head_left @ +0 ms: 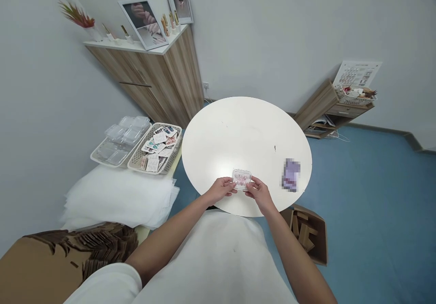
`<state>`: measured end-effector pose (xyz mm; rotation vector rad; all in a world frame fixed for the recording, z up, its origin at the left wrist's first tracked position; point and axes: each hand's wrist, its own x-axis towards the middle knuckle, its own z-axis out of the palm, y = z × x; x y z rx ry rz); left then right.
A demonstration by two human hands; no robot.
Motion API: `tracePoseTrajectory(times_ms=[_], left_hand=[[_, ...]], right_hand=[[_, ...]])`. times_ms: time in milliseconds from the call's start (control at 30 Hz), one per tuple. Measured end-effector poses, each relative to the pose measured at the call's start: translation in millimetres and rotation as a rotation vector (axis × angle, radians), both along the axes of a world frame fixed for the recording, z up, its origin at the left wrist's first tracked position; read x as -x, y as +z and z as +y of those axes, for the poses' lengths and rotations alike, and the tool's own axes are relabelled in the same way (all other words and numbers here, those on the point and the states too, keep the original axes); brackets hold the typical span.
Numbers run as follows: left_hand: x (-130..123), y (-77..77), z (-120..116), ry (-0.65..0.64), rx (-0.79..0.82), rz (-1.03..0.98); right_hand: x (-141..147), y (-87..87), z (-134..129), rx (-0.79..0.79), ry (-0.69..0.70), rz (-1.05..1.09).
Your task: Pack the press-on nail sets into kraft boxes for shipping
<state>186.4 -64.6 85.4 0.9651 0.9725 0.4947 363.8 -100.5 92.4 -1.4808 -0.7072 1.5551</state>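
A small clear plastic case (241, 178) with rows of pink press-on nails inside is held level over the near edge of the round white table (238, 127). My left hand (220, 189) pinches its left side between thumb and fingers. On the opposite side, my right hand (260, 192) grips the case the same way, thumb toward the front corner. The lid looks closed, though its catch is too small to make out.
Left of the table stand a basket of nail cards (155, 147), a basket of clear cases (121, 140), white foam sheets (119, 195) and flattened cardboard (68, 258). A pixelated purple item (290, 175) lies on the table. Below right is a cardboard box (318, 238) holding small brown boxes.
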Motion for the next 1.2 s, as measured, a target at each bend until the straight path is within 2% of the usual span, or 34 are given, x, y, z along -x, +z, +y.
tracePoseTrajectory(times_ms=[200,400,500,633,867,1200], left_hand=[[-10,-9.2,-9,0.025,-0.075,0.084],[-4,-23.9,-20,0.047,-0.127,0.188],[3,-35.1,-25,0.168,-0.128,0.185],[13,-46.8,-21,0.372,-0.213,0.291],[54,-54.9,10,0.399,-0.306,0.378],[132,-77.7,77,0.374,-0.24,0.636]], right_hand=[[-8,-6.8,-4,-0.017,0.013,-0.033],[1,-18.6,-4,0.021,0.055,-0.021],[14,-26.0,-2,0.039,0.029,-0.024],[38,-37.3,7,0.053,-0.036,-0.042],[92,-47.4,43,0.06,0.005,-0.147],[185,-73.0,117,0.111,0.12,-0.409]])
